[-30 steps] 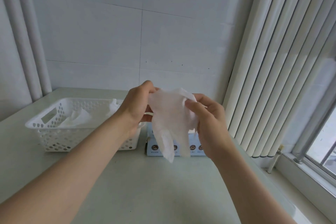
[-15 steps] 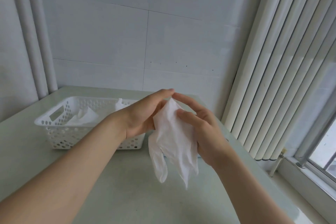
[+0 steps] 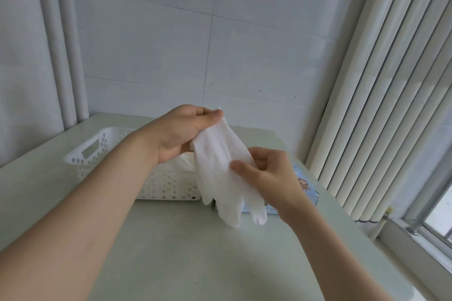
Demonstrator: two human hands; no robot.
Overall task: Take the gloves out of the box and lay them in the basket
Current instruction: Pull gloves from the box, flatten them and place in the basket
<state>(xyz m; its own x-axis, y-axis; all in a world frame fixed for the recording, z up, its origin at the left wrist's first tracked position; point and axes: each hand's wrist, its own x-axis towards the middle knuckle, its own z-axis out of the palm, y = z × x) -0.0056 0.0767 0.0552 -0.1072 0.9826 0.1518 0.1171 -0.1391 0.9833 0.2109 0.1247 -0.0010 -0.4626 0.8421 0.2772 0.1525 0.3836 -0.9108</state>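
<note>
Setting: pale green table (image 3: 171, 252) against a white wall (image 3: 159, 44), vertical blinds (image 3: 391, 105) at right beside a window (image 3: 437, 217).
Glove (image 3: 220, 154): white and thin, held in the air between both grips; out of the box, not yet in the basket.
Left grip (image 3: 181, 134): closed, thumb and forefinger pinching the glove's top end.
Right grip (image 3: 266, 173): closed, thumb and curled fingers pinching the glove's right edge about midway down.
Long axis: steeply down from the left grip, slanting a little right; finger ends dangling loose in front of the box.
Basket (image 3: 97, 144): white, perforated, left of and beyond the glove, just beside the box; something pale inside, mostly hidden by the left arm.
Box (image 3: 308, 190): blue, low, behind the right wrist and the glove.
Nearer grip: left, over the basket's right end; likely to lead a short carry left and down.
Writing: none readable; brownish cartoon print on the box top, the rest blurred.
</note>
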